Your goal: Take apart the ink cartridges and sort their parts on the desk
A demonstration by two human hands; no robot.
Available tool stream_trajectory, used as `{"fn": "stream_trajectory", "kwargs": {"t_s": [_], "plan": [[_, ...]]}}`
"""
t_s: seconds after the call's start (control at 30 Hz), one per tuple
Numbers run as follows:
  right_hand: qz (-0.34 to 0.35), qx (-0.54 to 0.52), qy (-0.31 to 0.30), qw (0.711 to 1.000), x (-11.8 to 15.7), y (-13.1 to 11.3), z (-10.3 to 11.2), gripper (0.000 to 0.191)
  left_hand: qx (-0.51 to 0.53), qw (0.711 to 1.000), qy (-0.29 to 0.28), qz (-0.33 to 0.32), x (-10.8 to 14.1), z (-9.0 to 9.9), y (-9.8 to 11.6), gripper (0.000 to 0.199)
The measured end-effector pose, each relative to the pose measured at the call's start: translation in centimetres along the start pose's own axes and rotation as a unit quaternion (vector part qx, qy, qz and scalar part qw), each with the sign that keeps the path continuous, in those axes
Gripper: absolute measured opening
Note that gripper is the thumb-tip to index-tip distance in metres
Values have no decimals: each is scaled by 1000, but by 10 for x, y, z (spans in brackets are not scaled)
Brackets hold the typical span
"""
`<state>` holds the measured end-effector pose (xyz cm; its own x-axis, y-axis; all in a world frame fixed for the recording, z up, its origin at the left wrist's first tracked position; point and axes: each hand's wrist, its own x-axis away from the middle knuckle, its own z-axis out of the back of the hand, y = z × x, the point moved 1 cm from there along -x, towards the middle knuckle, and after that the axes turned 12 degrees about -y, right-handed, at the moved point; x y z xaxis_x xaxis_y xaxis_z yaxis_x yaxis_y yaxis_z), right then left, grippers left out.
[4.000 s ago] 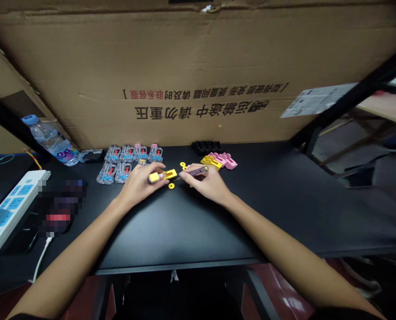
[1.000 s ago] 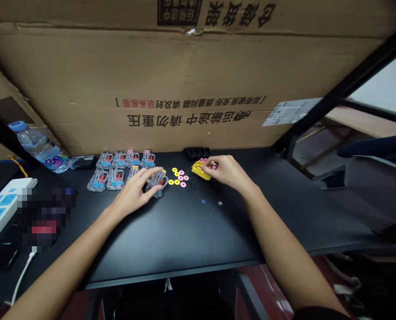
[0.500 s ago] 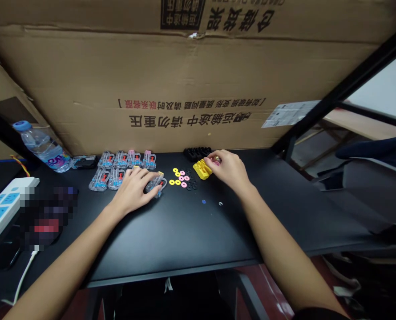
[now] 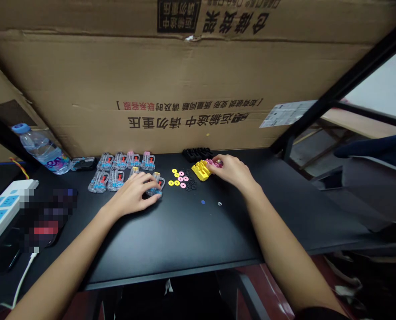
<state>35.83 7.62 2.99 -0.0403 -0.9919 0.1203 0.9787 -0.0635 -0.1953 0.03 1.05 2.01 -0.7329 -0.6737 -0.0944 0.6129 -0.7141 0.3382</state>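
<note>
My left hand lies over the front right end of a group of clear plastic pieces with red and blue inner parts. Its fingers are spread, fingertips at a clear piece with a yellow top. My right hand is closed, its fingertips pinched together at the right end of a yellow slotted block. Pink slotted parts show just behind those fingertips. What the fingers hold is hidden. Between the hands lie small flat rings: yellow, pink and black.
A black slotted block stands by the cardboard. More clear pieces sit in rows at left, near a water bottle. A power strip is at far left. A blue disc and white bit lie nearer me.
My left hand has loosened around the clear piece, its thumb moving down from it. My right hand has shifted slightly, and more of the pink parts shows. The view moved a little.
</note>
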Motion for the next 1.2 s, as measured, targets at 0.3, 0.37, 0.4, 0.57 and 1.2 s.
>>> {"fn": "stream_trajectory", "kwargs": {"t_s": [0.3, 0.37, 0.4, 0.57, 1.2], "plan": [[56, -9, -12, 998, 9, -6, 1, 76, -7, 1000, -7, 2, -1, -1, -1, 23], [53, 4, -37, 998, 14, -11, 0, 90, -7, 1000, -6, 3, -1, 0, 1, 23], [48, 10, -45, 998, 15, -14, 0, 94, -7, 1000, -5, 4, -1, 0, 1, 24], [20, 26, -47, 998, 13, -20, -4, 90, -13, 1000, -6, 5, -1, 0, 2, 24], [181, -312, 233, 903, 6, -21, -10, 29, -76, 996, 21, 32, 0, -6, -17, 24]]}}
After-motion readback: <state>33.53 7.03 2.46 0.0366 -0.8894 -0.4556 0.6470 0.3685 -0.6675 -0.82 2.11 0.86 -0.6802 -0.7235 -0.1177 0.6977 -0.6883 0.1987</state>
